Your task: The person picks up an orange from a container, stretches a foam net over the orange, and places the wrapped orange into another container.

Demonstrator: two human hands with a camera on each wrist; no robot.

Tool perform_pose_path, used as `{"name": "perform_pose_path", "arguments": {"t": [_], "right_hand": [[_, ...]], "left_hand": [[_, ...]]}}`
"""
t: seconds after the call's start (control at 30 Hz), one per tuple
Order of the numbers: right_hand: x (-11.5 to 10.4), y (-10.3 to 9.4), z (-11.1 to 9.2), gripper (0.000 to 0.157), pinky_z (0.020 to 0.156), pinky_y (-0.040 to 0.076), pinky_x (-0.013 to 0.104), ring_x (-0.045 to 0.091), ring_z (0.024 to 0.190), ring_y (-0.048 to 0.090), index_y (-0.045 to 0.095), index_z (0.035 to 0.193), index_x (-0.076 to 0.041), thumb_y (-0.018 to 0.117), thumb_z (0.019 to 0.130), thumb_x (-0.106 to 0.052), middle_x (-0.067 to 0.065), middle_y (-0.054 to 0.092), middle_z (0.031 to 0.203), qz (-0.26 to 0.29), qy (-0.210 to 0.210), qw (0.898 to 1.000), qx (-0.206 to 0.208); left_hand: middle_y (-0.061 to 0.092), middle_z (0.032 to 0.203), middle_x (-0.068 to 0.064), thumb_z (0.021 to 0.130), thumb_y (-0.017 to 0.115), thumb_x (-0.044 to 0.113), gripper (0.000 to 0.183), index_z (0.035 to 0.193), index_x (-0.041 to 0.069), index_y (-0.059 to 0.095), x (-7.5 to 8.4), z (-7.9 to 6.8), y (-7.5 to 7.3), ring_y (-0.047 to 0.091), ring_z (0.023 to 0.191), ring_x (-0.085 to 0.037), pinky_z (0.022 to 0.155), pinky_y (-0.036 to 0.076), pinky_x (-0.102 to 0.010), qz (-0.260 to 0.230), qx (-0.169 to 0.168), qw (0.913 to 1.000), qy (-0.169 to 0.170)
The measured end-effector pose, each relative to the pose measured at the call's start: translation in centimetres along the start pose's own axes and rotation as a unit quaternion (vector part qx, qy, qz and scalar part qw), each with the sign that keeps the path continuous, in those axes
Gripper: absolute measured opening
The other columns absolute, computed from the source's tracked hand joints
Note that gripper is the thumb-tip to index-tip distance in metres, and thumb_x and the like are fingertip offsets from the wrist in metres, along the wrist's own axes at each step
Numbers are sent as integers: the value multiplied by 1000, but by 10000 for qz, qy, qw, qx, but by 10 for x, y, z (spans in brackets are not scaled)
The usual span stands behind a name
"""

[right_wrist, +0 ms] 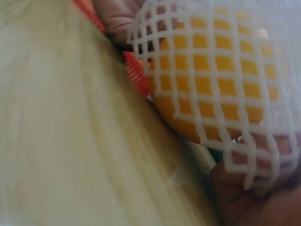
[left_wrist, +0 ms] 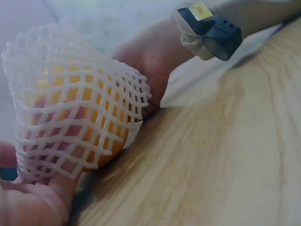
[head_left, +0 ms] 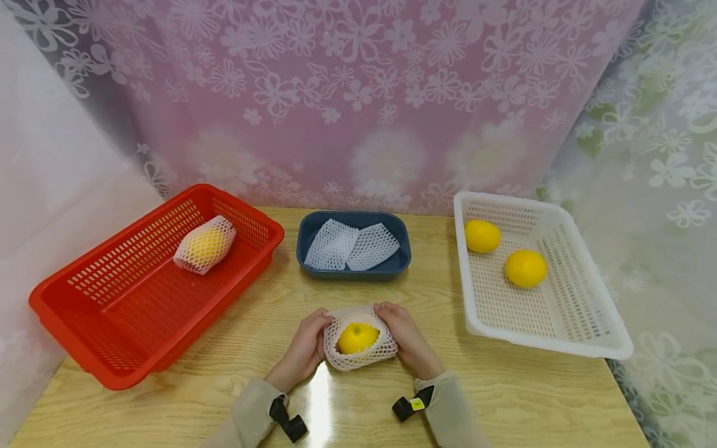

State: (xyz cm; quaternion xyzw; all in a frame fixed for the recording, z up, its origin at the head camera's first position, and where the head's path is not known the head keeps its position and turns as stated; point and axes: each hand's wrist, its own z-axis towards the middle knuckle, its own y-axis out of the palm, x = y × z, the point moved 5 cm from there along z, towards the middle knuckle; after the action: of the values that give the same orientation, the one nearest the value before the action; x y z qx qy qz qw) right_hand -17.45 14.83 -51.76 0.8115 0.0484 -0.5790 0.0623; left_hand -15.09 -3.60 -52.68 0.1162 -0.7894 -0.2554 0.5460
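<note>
From here I count one netted fruit (head_left: 205, 246) in the red basket (head_left: 140, 323) on the left, so I judge one finished. A second yellow fruit (head_left: 358, 339) looks only partly covered, showing bare through an opening in its net (head_left: 358, 361). Left to do, it seems, are two bare fruits (head_left: 525, 269) in the white basket (head_left: 504, 311) on the right, with spare nets (head_left: 332, 246) in the far blue tray (head_left: 353, 275). My left hand (head_left: 305, 345) and right hand (head_left: 406, 333) each pinch a side of the net; the yellow fruit lies between them, at the near side of the worktop (head_left: 521, 398).
</note>
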Motion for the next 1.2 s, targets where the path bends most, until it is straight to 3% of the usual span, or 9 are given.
{"name": "perform_pose_path", "arguments": {"t": [0.07, 0.17, 0.4, 0.5, 0.6, 0.77, 0.87, 1.0, 1.2], "right_hand": [[-2, 1, 0, 25, 67, 47, 25, 13, 72, 54, 60, 87, -2, 50, 104, -18, 4, 57, 81, -220, -125, 9994, 219], [-3, 2, -1, 28, 62, 45, 26, 13, 66, 51, 56, 80, -5, 50, 104, -19, 2, 54, 75, -557, -197, 9972, 466], [-4, 6, -2, 26, 61, 45, 25, 13, 65, 52, 56, 80, -5, 53, 103, -17, 3, 55, 75, -789, -275, 9934, 785], [-6, 7, -2, 26, 60, 45, 26, 12, 65, 53, 58, 79, -3, 55, 101, -17, 2, 55, 73, -1171, -470, 9875, 944], [-8, 7, -4, 26, 59, 44, 26, 12, 63, 52, 60, 79, -2, 57, 100, -17, 1, 55, 71, -1599, -657, 9783, 1144], [-8, 3, -4, 26, 56, 38, 25, 12, 59, 45, 60, 77, -3, 60, 99, -18, -2, 45, 62, -2043, -847, 9654, 1385], [-7, 2, -4, 27, 55, 35, 25, 12, 57, 42, 59, 76, -3, 61, 98, -18, -4, 41, 60, -2066, -886, 9643, 1401], [-8, 3, -5, 27, 54, 34, 25, 12, 56, 41, 59, 75, -2, 61, 98, -17, -3, 39, 59, -2053, -958, 9637, 1409], [-9, 4, -6, 27, 53, 33, 25, 11, 55, 38, 60, 75, -3, 61, 97, -17, -4, 38, 58, -2030, -988, 9625, 1502]], "left_hand": [[46, 69, 1, 100, 46, 11, 15, 86, 6, 47, 1, 1, 1, 46, 51, -6, 44, 41, -20, 554, 77, 9984, 72], [41, 65, 1, 100, 47, 11, 11, 93, 3, 50, 3, 1, 4, 37, 46, -7, 42, 34, -20, 1559, 84, 9874, 263], [55, 85, -7, 102, 44, 12, 15, 99, 1, 53, 8, 9, 6, 52, 68, -14, 59, 44, -25, 2737, -61, 9608, 433], [59, 92, -7, 102, 46, 11, 14, 99, 3, 56, 13, 12, 6, 53, 83, -16, 72, 44, -29, 3407, 134, 9366, 810], [58, 80, -6, 100, 47, 8, 11, 102, 4, 57, 15, 13, 6, 53, 76, -17, 70, 44, -31, 3892, 392, 9134, 1123], [49, 61, 0, 97, 49, 5, 14, 110, 4, 54, 16, 10, 9, 48, 55, -13, 55, 43, -29, 4127, 527, 8974, 1469], [45, 59, 4, 98, 52, 5, 13, 110, 7, 54, 16, 9, 8, 43, 52, -8, 52, 39, -26, 4245, 626, 8860, 1759], [38, 61, 6, 96, 57, 4, 14, 108, 9, 54, 19, 7, 7, 35, 51, -6, 52, 33, -23, 4466, 764, 8604, 2331], [50, 83, 1, 94, 61, 1, 15, 106, 8, 56, 24, 4, 6, 48, 70, -12, 63, 42, -26, 4879, 909, 8132, 3038]]}}
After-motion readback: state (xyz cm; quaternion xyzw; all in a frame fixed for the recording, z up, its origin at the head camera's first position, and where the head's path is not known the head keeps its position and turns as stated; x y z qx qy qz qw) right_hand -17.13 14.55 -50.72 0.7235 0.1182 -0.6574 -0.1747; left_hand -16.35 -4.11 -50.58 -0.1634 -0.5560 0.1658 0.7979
